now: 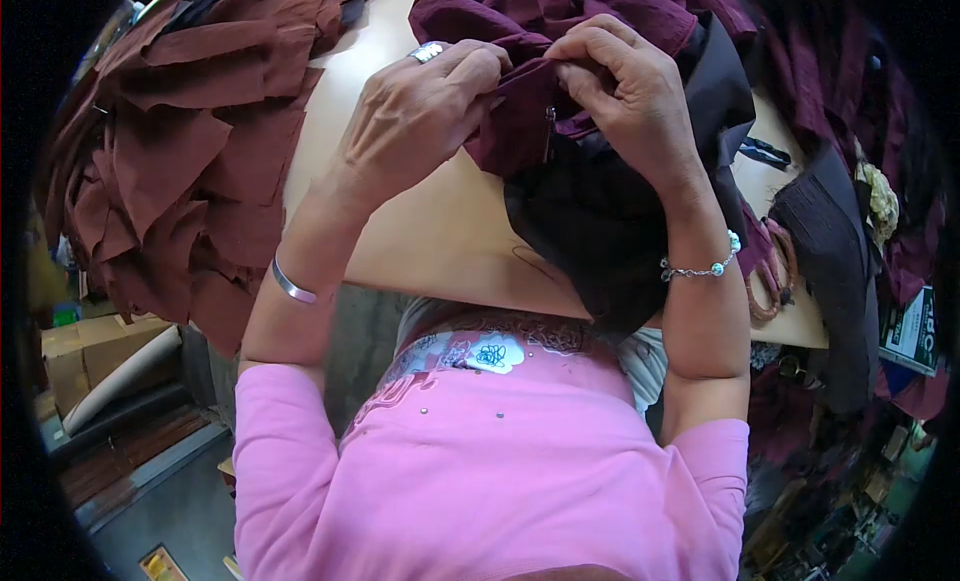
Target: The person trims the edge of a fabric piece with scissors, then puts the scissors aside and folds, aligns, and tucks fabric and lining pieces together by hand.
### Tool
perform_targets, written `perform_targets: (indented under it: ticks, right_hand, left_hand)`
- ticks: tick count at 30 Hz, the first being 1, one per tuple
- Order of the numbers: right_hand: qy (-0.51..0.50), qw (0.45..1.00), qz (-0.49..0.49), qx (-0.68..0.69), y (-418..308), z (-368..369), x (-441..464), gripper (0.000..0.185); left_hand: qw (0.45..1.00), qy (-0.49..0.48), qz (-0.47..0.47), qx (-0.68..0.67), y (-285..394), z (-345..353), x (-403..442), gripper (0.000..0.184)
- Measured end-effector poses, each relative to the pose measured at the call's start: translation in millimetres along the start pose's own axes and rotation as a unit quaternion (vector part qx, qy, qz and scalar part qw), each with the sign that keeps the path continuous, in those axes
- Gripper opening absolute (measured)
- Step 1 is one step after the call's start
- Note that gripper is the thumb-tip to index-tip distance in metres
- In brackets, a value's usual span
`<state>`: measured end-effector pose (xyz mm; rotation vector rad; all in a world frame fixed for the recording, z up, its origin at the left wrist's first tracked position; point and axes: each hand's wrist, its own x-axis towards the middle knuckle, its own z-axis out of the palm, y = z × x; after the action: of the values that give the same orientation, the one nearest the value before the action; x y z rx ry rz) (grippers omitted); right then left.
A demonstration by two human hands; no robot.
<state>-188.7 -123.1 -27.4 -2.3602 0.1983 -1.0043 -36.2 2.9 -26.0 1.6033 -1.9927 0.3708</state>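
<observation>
Both hands are raised over the table at the top centre, pinching a maroon cloth (510,141). My left hand (425,106) has its fingers bent and closed on the cloth's edge, a ring on one finger. Just to the right, my right hand (630,96) grips the same edge between thumb and forefinger. A small metal piece, perhaps a zipper pull (550,119), shows on the cloth between the hands. Black cloth (590,221) lies beneath the maroon one and hangs over the table's front edge.
Brown cloth pieces (200,151) are piled on the left of the pale table (420,241). Scissors with wrapped handles (775,271) and a dark cloth strip (830,241) lie at the right. A cardboard box (100,356) stands low on the left.
</observation>
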Motion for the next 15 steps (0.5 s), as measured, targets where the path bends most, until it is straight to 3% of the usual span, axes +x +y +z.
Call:
perform_targets:
  ticks: [5,8,11,15]
  right_hand:
    - [-0.028,0.996,0.086,0.011,-10.6,-5.3,-1.2,0.017]
    - [0.024,0.987,-0.076,-0.139,-19.0,-2.2,3.4,0.025]
    - [0.057,0.977,-0.147,-0.141,-16.2,3.1,2.5,0.033]
    - [0.033,0.986,-0.112,-0.123,-16.3,1.7,2.2,0.016]
  left_hand:
    - [0.998,0.032,0.05,-0.03,-1.8,5.8,-0.1,0.02]
    - [0.995,0.067,0.061,-0.039,0.3,5.5,0.6,0.02]
    - [0.995,0.069,0.073,-0.029,0.3,3.5,1.7,0.019]
    - [0.993,0.063,0.097,-0.01,4.3,6.3,1.4,0.022]
